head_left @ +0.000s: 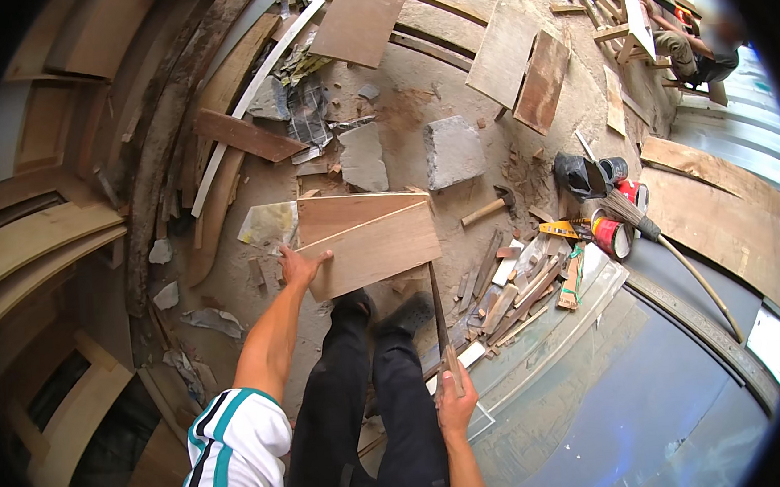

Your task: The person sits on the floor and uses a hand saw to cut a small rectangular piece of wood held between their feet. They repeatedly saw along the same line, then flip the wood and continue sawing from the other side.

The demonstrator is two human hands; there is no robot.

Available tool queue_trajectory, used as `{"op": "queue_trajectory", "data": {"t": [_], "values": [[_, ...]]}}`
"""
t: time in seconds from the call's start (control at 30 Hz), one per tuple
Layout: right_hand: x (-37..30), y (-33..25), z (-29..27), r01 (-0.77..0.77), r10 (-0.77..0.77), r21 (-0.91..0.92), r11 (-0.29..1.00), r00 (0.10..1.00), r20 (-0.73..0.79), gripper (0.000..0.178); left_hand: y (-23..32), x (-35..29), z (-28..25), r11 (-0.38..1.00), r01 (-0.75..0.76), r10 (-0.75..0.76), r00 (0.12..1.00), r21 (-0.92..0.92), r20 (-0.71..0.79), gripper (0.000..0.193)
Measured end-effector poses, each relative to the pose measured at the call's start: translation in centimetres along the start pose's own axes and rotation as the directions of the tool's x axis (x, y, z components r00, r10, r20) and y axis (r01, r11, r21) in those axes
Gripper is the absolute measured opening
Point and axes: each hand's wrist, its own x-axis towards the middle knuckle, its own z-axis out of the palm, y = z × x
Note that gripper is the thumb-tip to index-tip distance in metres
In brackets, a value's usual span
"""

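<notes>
A light brown plywood board [380, 249] lies slanted across another wooden panel [343, 212] in front of my shoes. My left hand [300, 267] grips the board's left end, thumb over the top face. Down at the right, my right hand [455, 407] is closed round the wooden handle of a handsaw [439, 321]. Its narrow dark blade points away from me, and the tip reaches the board's near right edge. Whether the teeth touch the wood I cannot tell.
Beyond the boards lie two concrete blocks [454, 153] and a hammer [486, 209]. Wood offcuts [522, 289] pile up at right, near a broom [676, 253] and paint cans [611, 234]. Planks lean at left. A person [700, 50] sits far right.
</notes>
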Motion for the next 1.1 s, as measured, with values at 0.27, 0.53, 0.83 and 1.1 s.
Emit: {"op": "queue_trajectory", "data": {"t": [0.27,0.53,0.83,1.1], "values": [[0.7,-6.5,-0.1,-0.309,0.316,0.278,0.909,0.948,0.020,0.043,-1.0,-4.4,-2.0,0.964,-0.025,0.007,0.998,-0.264,-0.069,0.082],[1.8,-11.6,1.3,-0.232,0.293,0.362,0.903,0.948,-0.123,0.043,4.3,-7.1,-2.8,0.860,0.098,-0.190,0.972,-0.501,-0.136,0.075],[13.1,-13.6,5.7,-0.243,0.241,0.304,0.921,0.969,0.045,0.070,15.3,-9.0,-2.1,0.627,0.178,-0.048,0.980,-0.759,0.191,0.053],[20.7,-16.6,4.8,-0.047,0.070,0.320,0.946,0.996,-0.060,0.051,25.2,-6.0,-0.3,0.858,0.003,0.226,0.895,-0.513,0.384,0.055]]}}
